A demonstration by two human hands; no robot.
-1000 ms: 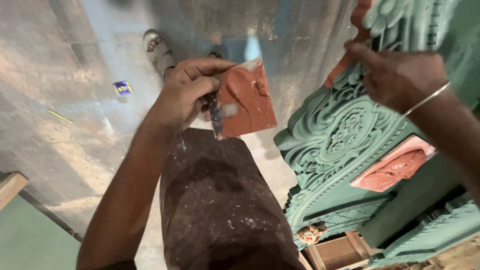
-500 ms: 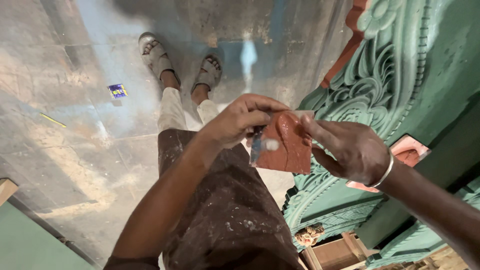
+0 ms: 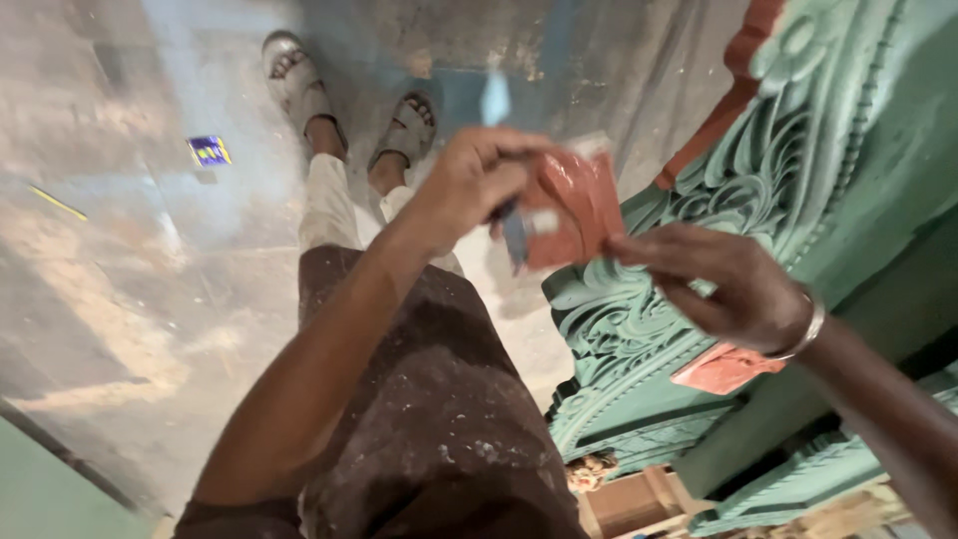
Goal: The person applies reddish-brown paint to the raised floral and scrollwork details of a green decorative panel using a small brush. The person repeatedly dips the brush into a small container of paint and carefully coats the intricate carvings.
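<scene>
While the person stands on the floor [image 3: 150, 299] looking down, both hands meet in front of the body, beside the carving [image 3: 689, 289].

Left hand [image 3: 479, 180]: closed. It grips the near edge of a reddish-brown sheet [image 3: 579, 205], thumb and fingers pinched over it. A short blue-handled tool [image 3: 514, 235] appears to be clamped in the same fist; motion blur hides its tip, so its kind cannot be told. Judgement: holding sheet and tool together in one hand leaves the other hand free to work.

Right hand [image 3: 728, 284]: fingers loosely curled, tips reaching the far edge of the sheet. Whether they pinch it or only touch it cannot be told from the blur. A metal bangle [image 3: 803, 334] sits on the wrist.

Sheet position: in the air at about waist height, above the floor, just left of the carving's scrollwork and apart from it. It is tilted, red face toward the camera, probably so that face can be seen.

Carving: green, with relief scrolls and a beaded border, filling the right side of the view. A reddish patch [image 3: 723, 367] lies on it below the right wrist, the same colour as the sheet, and a red strip [image 3: 733, 95] runs along its upper left edge.

Other: sandalled feet [image 3: 344, 100] toward the floor's far edge; a small blue packet [image 3: 209, 151] on the floor to their left; dark, speckled cloth [image 3: 439, 429] at the waist.
</scene>
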